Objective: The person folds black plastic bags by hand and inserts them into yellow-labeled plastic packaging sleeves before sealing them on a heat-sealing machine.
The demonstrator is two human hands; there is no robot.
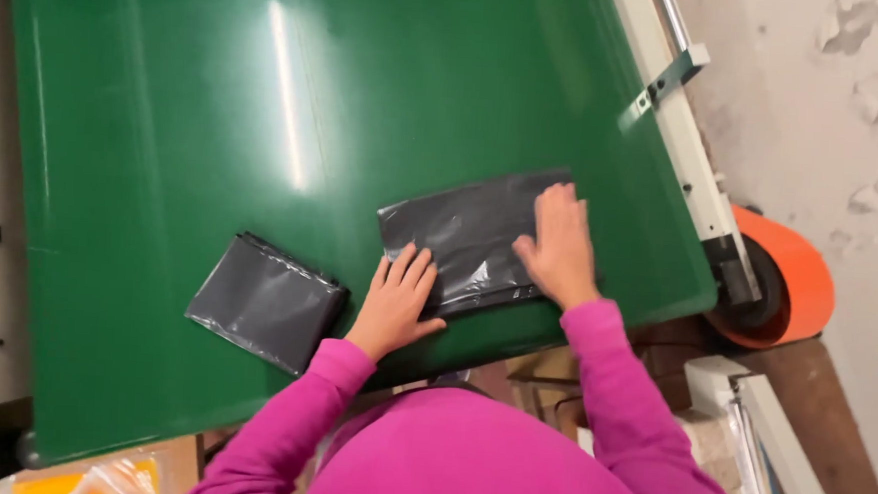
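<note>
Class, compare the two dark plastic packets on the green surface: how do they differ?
The packet under the hands is longer and lies flatter; the left packet is shorter and squarer. The left hand and right hand press on the first; the second lies untouched. Both are glossy dark grey plastic, folded.

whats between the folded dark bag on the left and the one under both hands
Head view: only bare green table and the left hand, whose fingers rest on the flat bag, apart from the folded bag.
</note>
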